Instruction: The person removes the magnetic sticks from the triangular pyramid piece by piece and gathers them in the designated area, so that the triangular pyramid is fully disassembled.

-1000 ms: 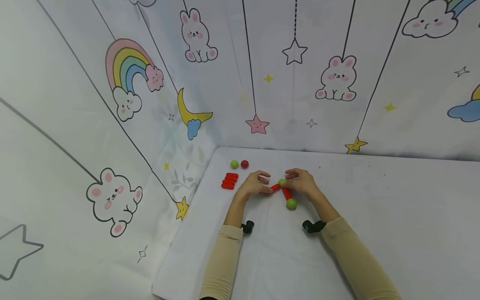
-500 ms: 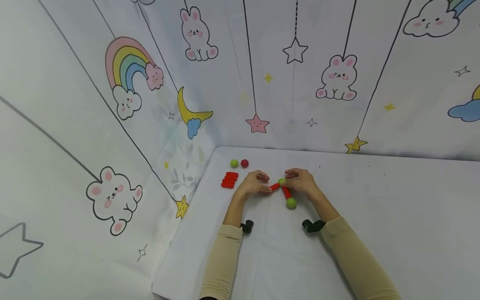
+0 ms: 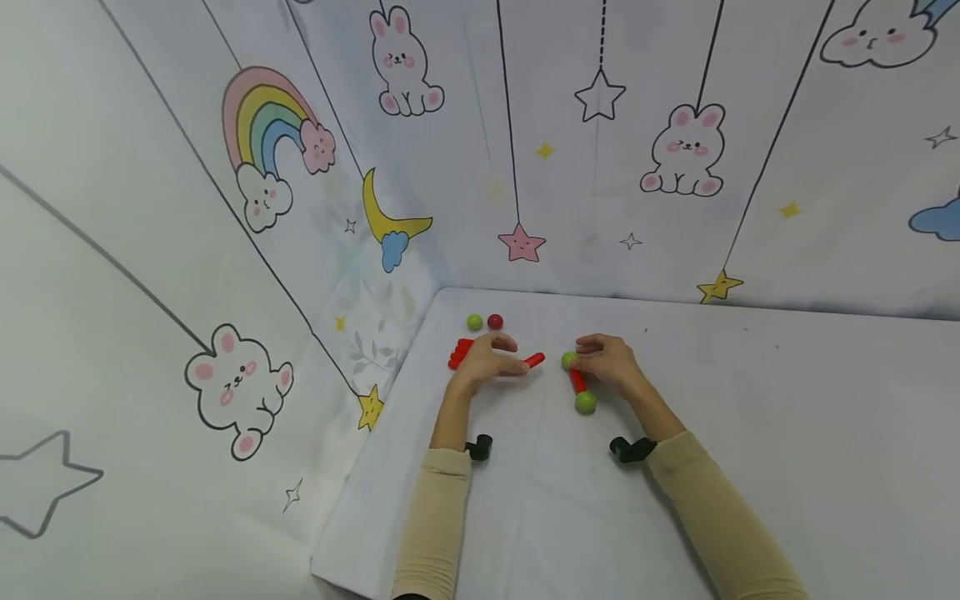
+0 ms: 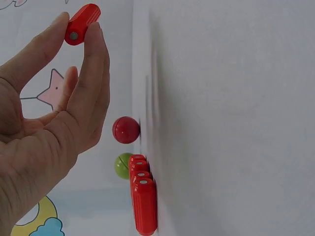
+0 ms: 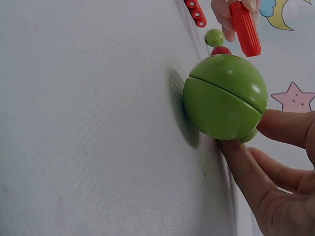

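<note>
Your left hand (image 3: 486, 360) pinches a red rod (image 3: 534, 360) between thumb and fingertips, lifted just off the white table (image 3: 750, 433); the left wrist view shows its end face with a small metal disc, probably a magnet. The other fingers lie loosely curled and hold nothing.

Your right hand (image 3: 609, 363) holds the partial assembly on the table: a green ball (image 3: 568, 360) at the fingertips, joined by a second red rod (image 3: 576, 381) to a nearer green ball (image 3: 586, 402). The right wrist view shows fingers against one ball; how tightly they close, I cannot tell.

The free rod and the held green ball are apart, with a clear gap between them.

Spare parts sit at the far left of the table: a row of red rods (image 3: 459, 355) lying side by side, partly behind your left hand, and beyond them a loose green ball (image 3: 474, 322) just beside a loose red ball (image 3: 495, 322).

Risks, as judged:
- The pinch is at the rod's end only (thin hold); a sideways knock could drop it and let it roll.
- If the ends are magnetic, bringing the rod close askew may snap it onto the wrong spot, or tug the ball out from under your right fingers.
- The loose balls near the table's back edge would roll if your left wrist sweeps them.

Containers: none in view; every part lies directly on the table.
</note>
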`<state>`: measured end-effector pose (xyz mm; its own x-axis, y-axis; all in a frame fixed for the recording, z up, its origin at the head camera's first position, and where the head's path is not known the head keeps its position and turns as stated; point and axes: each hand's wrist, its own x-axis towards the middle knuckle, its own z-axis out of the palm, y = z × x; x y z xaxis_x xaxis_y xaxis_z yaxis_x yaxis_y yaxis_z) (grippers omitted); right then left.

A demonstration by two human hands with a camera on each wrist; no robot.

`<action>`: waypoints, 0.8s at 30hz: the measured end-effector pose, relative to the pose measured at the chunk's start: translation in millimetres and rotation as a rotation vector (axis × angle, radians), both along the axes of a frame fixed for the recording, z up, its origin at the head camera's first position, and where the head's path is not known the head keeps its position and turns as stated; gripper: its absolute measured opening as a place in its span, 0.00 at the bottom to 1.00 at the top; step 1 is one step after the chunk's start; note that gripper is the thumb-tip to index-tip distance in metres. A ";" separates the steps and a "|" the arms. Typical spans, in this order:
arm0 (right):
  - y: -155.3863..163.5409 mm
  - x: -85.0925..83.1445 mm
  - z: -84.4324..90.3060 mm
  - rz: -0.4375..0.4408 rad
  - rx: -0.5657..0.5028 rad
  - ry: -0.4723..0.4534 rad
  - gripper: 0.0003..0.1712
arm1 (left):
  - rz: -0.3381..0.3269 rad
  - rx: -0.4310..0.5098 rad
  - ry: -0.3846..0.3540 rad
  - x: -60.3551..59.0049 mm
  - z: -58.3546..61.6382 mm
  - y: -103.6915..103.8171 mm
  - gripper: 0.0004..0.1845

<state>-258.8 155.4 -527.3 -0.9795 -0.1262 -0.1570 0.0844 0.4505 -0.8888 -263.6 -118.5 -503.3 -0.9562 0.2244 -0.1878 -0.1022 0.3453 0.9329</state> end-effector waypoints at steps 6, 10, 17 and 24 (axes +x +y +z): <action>-0.2 0.5 -0.2 -0.009 -0.005 -0.002 0.32 | 0.025 0.061 0.022 -1.9 2.4 -10.1 0.35; 0.9 0.9 -1.2 -0.011 -0.006 -0.001 0.32 | 0.046 0.066 0.079 -1.9 3.8 -16.7 0.34; 1.4 0.3 -1.8 -0.005 -0.029 -0.004 0.33 | 0.064 0.031 0.145 0.3 5.2 -26.4 0.33; -0.6 -1.5 -2.5 -0.008 -0.027 -0.013 0.32 | 0.066 0.094 0.139 -0.8 3.8 -36.7 0.34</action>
<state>-260.2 154.7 -529.8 -0.9784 -0.1225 -0.1665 0.0998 0.4257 -0.8993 -264.4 -155.2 -499.5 -0.9847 0.1708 -0.0336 0.0108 0.2523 0.9676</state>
